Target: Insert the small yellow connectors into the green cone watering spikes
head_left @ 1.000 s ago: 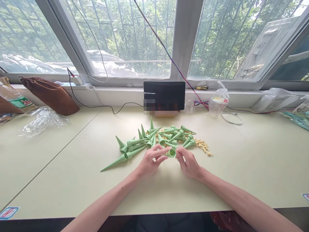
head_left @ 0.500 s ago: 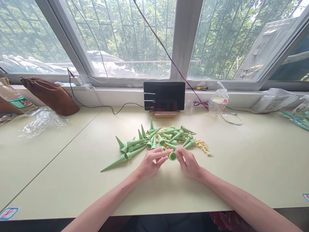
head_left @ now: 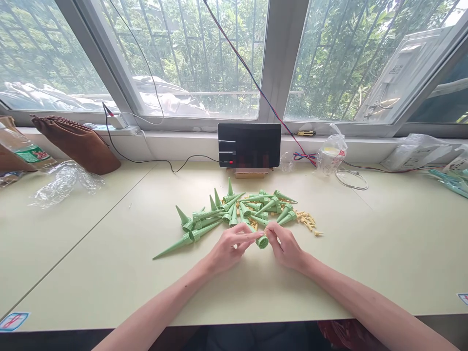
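My left hand (head_left: 236,243) is closed round a green plastic plant watering spike (head_left: 262,242), its open round end facing me. Close on the other side, my right hand (head_left: 283,243) pinches at the spike's side; a bit of yellow shows at its fingertips, probably a small yellow plug, mostly hidden by the fingers. Just beyond both hands lies a heap of green watering spikes (head_left: 210,214), some standing point up and others on their sides. Small yellow plugs (head_left: 307,220) are scattered at the right of the heap and among the spikes.
A black tablet (head_left: 249,145) leans on a stand behind the heap. Farther right are a bagged cup (head_left: 331,153) and a coiled white cable (head_left: 351,179). On the left lie crumpled clear plastic (head_left: 68,185) and a brown pouch (head_left: 78,144). Windows run along the back.
The spike in my left hand has tilted and shifted slightly toward me, with its open end lower. Both hands stay almost in place; the heap has not moved.
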`<state>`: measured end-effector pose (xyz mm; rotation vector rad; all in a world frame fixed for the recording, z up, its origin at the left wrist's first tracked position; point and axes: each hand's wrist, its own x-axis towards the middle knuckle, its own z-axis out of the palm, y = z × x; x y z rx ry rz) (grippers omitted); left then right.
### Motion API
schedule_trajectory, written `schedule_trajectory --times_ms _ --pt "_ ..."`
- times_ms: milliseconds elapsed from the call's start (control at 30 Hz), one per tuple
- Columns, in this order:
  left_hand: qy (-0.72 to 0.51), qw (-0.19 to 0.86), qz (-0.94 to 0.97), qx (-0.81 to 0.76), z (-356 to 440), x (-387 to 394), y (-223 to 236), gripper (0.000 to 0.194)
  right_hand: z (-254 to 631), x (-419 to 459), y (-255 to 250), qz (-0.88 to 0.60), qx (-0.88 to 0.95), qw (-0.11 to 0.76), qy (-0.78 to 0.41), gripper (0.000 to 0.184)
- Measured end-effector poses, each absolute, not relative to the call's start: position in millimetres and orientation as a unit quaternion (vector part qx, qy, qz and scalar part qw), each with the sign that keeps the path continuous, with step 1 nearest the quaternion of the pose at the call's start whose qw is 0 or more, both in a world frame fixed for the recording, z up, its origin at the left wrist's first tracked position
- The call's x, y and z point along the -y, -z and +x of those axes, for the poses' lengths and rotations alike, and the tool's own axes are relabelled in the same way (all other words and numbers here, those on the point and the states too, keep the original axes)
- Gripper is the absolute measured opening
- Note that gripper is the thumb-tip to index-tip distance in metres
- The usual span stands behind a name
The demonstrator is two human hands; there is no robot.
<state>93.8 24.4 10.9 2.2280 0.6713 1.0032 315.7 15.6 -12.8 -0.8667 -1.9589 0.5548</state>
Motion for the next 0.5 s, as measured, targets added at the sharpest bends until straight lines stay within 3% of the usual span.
schedule_trajectory --times_ms 200,433,500 --pt "-0.378 0.268 0.837 -0.291 98.9 -21.7 -12.5 0.035 311.5 -14.1 8.7 -0.352 0.785 0.475 -0.188 0.020" --pt "-0.421 0.368 0.751 -0.351 104.4 -17.7 -19.9 0.015 310.0 -14.0 10.1 -0.346 0.774 0.509 -0.147 0.015" --pt "-0.412 0.377 0.754 -0.346 104.0 -17.9 -23.2 0.028 310.7 -14.4 10.6 -0.343 0.775 0.512 -0.141 0.015"
